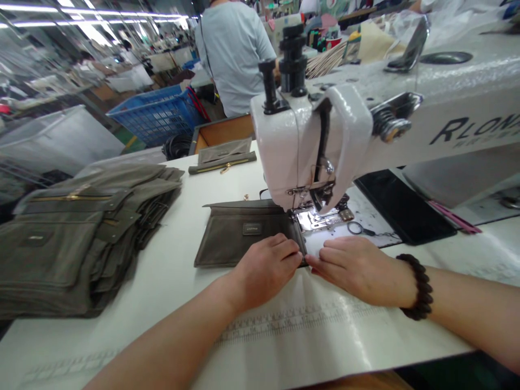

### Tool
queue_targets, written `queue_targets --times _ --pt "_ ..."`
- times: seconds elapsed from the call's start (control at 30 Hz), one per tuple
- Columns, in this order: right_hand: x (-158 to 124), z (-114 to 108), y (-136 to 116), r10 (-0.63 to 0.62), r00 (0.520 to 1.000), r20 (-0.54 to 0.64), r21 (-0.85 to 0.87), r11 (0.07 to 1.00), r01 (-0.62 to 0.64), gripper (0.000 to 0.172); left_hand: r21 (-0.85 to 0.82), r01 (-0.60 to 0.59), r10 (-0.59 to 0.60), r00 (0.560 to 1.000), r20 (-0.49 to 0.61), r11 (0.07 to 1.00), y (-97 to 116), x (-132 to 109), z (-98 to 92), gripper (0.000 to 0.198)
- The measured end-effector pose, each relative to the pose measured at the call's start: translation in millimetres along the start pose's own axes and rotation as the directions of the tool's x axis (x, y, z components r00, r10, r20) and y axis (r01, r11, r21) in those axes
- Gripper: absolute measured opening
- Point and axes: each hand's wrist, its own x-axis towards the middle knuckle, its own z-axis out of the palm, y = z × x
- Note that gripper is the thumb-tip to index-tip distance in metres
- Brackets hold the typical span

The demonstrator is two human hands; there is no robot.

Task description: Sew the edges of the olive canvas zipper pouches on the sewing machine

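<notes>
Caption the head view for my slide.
Bare left hand and right hand at a flat olive-brown fabric panel by a white sewing machine.

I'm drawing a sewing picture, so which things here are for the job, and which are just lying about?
Seems for the job: dark fabric pouch, sewing machine, probably the stack of similar pieces.

Seems just lying about: black phone-like slab, thin pink thing.

Fabric panel (221, 241) lies on worktable (170, 281), right edge at sewing machine (280, 141). Left hand (266, 271) on panel's near right part, right hand (361, 271) at its near right corner. Pouch stack (52, 244) on table's left; zippered piece (223, 154) behind panel. Phone (402, 206) right of panel. Basket (158, 114) beyond table, left of co-worker (235, 54). Ruler markings (284, 320) before hands.
</notes>
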Motion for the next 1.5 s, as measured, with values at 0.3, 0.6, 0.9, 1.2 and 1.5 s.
queue_targets --times 0.3,0.6,0.9,1.2,1.5 --pt "2 -8 -2 -0.087 0.995 0.049 -0.028 0.996 0.088 0.028 0.086 -0.014 0.009 0.999 0.050 0.996 0 -4 3.3 0.014" --pt "6 1 5 0.016 0.997 0.079 -0.111 0.994 -0.008 0.019 0.112 0.018 -0.022 0.999 0.029 0.994 -9 0 3.9 0.018" --pt "9 10 13 0.089 0.995 0.035 -0.172 0.982 -0.082 0.028 0.138 0.103 -0.112 0.992 0.057 0.985 -23 5 6.8 0.019" --pt "9 13 14 0.136 0.990 0.041 -0.134 0.983 -0.129 0.026 0.120 0.188 -0.181 0.982 -0.061 0.975 -28 13 7.1 0.017" --pt "9 14 14 0.150 0.987 0.059 -0.121 0.982 -0.142 0.025 0.091 0.243 -0.243 0.970 -0.009 0.966 -34 12 13.1 0.022"
